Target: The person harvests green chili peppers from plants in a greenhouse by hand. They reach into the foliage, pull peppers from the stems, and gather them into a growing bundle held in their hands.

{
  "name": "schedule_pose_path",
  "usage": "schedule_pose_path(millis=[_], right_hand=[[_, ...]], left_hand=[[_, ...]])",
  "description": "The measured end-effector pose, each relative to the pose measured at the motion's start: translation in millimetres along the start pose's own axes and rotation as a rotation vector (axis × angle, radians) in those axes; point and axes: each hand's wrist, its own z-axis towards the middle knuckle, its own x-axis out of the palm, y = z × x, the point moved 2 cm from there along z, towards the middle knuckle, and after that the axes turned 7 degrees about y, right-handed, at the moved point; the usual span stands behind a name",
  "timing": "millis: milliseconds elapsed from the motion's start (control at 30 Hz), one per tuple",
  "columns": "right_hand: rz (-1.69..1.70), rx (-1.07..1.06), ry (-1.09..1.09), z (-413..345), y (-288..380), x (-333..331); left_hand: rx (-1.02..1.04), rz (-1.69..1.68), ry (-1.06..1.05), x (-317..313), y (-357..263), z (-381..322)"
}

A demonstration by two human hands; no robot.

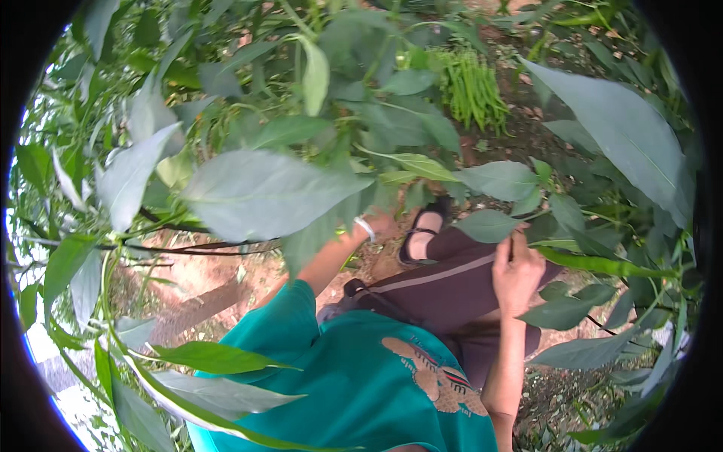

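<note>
My left hand (384, 224) reaches in below the foliage, blurred and partly covered by leaves, so its grip cannot be made out. A white bracelet (365, 229) circles that wrist. Over my dark trousers, my right hand (517, 277) is raised with its fingers curled at a leafy pepper shoot (534, 214). Whether anything is pinched in those fingers is unclear. A long green chili pepper (610, 264) hangs just right of the right hand, its narrow end close to the knuckles. Farther ahead, a heap of picked green chili peppers (473, 90) rests low among the plants.
Pepper plants crowd in from all sides, with a large leaf (271, 192) close to the camera. A dark cord or thin pipe (197, 247) crosses at left. Bare soil (186, 271) shows below, near my sandalled foot (422, 234). Another chili pepper (582, 20) hangs at upper right.
</note>
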Motion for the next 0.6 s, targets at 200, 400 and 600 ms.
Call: schedule_pose_path(millis=[200, 400, 600], right_hand=[[-0.040, -0.130, 0.046, 2, 5, 1], [-0.003, -0.200, 0.026, 6, 21, -7], [-0.220, -0.099, 0.317, 7, 34, 14]], left_hand=[[-0.360, 0.320, -0.261, -139, 152, -24], [-0.616, 0.391, -0.236, -212, 213, -18], [-0.071, 0.158, -0.129, -102, 16, 12]])
